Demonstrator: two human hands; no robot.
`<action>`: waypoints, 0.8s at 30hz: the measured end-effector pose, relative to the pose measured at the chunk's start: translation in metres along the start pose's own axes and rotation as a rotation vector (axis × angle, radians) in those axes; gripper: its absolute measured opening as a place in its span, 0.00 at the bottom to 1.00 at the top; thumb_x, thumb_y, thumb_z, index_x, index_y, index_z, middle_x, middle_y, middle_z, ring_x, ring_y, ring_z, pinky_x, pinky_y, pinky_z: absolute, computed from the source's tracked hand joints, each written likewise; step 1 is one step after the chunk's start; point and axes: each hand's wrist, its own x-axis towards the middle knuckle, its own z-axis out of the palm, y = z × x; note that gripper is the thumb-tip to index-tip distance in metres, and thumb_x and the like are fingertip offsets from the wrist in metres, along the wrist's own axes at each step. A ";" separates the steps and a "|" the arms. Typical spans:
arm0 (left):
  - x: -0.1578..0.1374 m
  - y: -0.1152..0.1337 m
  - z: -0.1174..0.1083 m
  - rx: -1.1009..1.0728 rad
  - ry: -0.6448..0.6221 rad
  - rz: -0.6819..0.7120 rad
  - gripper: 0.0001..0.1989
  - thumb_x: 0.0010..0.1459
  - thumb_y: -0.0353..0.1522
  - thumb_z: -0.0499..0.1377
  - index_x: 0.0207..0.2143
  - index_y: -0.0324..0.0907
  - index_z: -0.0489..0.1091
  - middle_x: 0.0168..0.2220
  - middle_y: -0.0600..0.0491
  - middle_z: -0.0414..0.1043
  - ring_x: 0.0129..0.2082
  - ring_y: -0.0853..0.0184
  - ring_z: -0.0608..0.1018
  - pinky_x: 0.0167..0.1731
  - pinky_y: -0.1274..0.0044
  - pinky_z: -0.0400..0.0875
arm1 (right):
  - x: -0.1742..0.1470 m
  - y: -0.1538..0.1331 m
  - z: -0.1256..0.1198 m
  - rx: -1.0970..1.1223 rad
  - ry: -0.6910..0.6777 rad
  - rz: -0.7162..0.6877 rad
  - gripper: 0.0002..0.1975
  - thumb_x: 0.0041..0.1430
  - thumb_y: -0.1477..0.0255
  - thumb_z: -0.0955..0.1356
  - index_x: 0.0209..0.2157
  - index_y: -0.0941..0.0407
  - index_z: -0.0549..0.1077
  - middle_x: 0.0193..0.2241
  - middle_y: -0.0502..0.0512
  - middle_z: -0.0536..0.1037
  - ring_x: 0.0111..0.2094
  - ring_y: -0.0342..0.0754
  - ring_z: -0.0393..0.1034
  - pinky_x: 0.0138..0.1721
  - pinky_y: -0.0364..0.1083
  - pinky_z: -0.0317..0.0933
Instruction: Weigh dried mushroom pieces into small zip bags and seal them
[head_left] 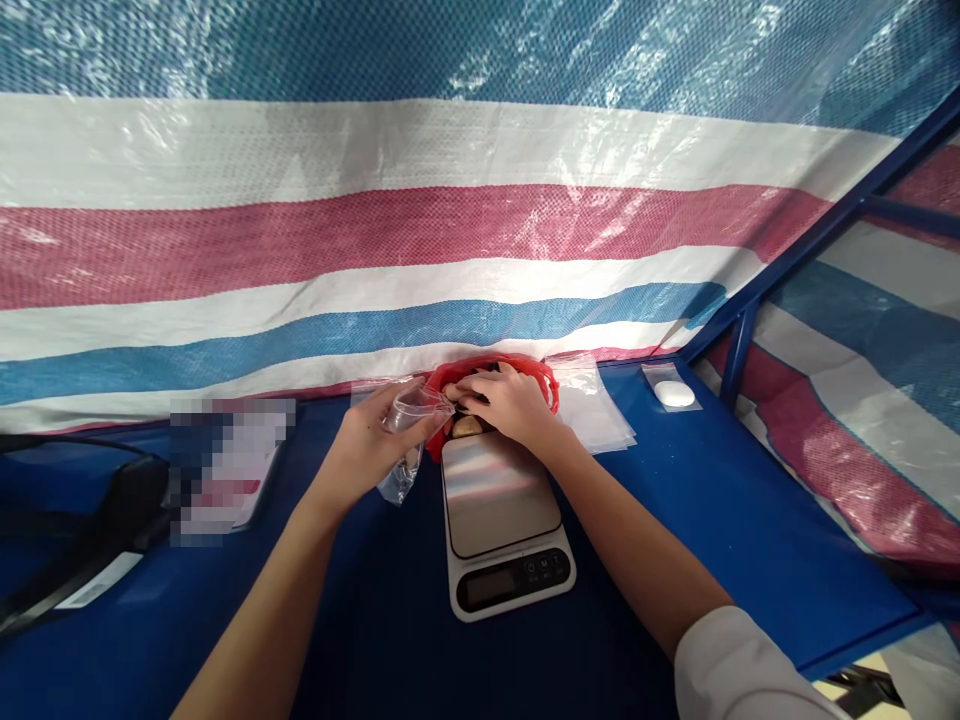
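Observation:
My left hand [375,440] is closed around a small clear plastic bag [411,412], keeping its mouth spread toward the right. Some pieces seem to lie in the lower part of this bag, blurred by the plastic. Directly beside it, my right hand [510,405] reaches over a red plastic bag [553,385], its fingers bent together around a tan, stone-like piece [452,392] close to the clear bag's mouth. More brownish, stone-like pieces [467,427] show inside the red bag; my right hand covers part of them. A kitchen scale [504,500] lies just in front, its plate bare and its display dark.
A stack of clear zip bags [596,405] lies right of the red bag. Farther right, a white oval object [674,394] rests on a small clear bag. At left are a blurred-out flat item [232,470] and a black device [127,510]. Striped sheeting [450,230] hangs behind.

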 end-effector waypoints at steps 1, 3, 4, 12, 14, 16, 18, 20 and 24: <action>0.000 0.000 0.000 0.001 0.003 0.002 0.32 0.52 0.53 0.66 0.52 0.42 0.76 0.48 0.46 0.80 0.49 0.51 0.80 0.54 0.61 0.73 | 0.000 0.002 -0.001 0.040 0.014 -0.012 0.12 0.68 0.65 0.67 0.44 0.50 0.82 0.45 0.51 0.84 0.46 0.53 0.75 0.46 0.48 0.63; 0.000 0.000 0.000 0.007 0.012 0.006 0.32 0.52 0.53 0.66 0.52 0.42 0.76 0.49 0.46 0.80 0.49 0.51 0.80 0.54 0.61 0.73 | 0.000 0.006 -0.006 0.122 0.024 -0.037 0.11 0.67 0.66 0.68 0.44 0.51 0.82 0.44 0.51 0.84 0.44 0.50 0.76 0.45 0.46 0.63; -0.001 0.000 0.000 0.010 0.014 0.006 0.33 0.52 0.53 0.66 0.52 0.42 0.75 0.48 0.46 0.80 0.48 0.51 0.80 0.53 0.61 0.73 | 0.000 0.008 -0.009 0.155 0.021 -0.042 0.11 0.67 0.66 0.68 0.43 0.52 0.82 0.42 0.51 0.85 0.43 0.49 0.77 0.44 0.45 0.63; -0.002 0.003 0.006 -0.006 -0.006 0.027 0.29 0.54 0.49 0.67 0.53 0.44 0.75 0.42 0.49 0.81 0.41 0.56 0.82 0.41 0.68 0.77 | -0.004 0.015 -0.038 0.139 -0.092 -0.009 0.10 0.66 0.65 0.69 0.42 0.48 0.83 0.43 0.49 0.84 0.44 0.50 0.77 0.42 0.45 0.64; -0.002 0.002 0.009 -0.022 -0.024 0.033 0.29 0.54 0.49 0.67 0.54 0.44 0.74 0.40 0.50 0.81 0.38 0.57 0.82 0.38 0.69 0.77 | -0.004 0.015 -0.037 0.081 -0.113 -0.023 0.10 0.66 0.66 0.68 0.41 0.48 0.83 0.43 0.51 0.84 0.44 0.50 0.76 0.42 0.45 0.64; -0.003 -0.001 0.011 -0.019 -0.029 0.036 0.29 0.54 0.49 0.66 0.55 0.44 0.74 0.39 0.50 0.81 0.38 0.57 0.82 0.38 0.69 0.77 | -0.004 0.014 -0.034 0.056 -0.117 -0.040 0.10 0.66 0.64 0.68 0.40 0.49 0.83 0.42 0.53 0.84 0.43 0.50 0.76 0.41 0.45 0.63; -0.003 -0.002 0.014 -0.005 -0.025 0.036 0.29 0.54 0.48 0.66 0.54 0.44 0.74 0.39 0.50 0.81 0.40 0.56 0.82 0.39 0.69 0.77 | -0.003 0.014 -0.031 0.070 -0.112 -0.048 0.12 0.66 0.62 0.69 0.39 0.51 0.84 0.40 0.54 0.84 0.43 0.50 0.76 0.40 0.45 0.63; -0.003 -0.003 0.016 0.004 -0.020 0.040 0.29 0.55 0.49 0.66 0.54 0.43 0.74 0.42 0.49 0.80 0.42 0.56 0.82 0.41 0.68 0.77 | -0.003 0.014 -0.030 0.116 -0.105 -0.049 0.13 0.67 0.61 0.68 0.38 0.51 0.84 0.39 0.53 0.84 0.42 0.50 0.75 0.40 0.45 0.62; -0.003 -0.001 0.018 0.011 -0.007 0.068 0.29 0.55 0.49 0.66 0.54 0.42 0.75 0.48 0.47 0.79 0.45 0.54 0.81 0.46 0.65 0.77 | -0.003 0.016 -0.032 0.217 -0.100 -0.037 0.11 0.66 0.62 0.69 0.40 0.51 0.84 0.39 0.52 0.84 0.41 0.49 0.75 0.41 0.45 0.63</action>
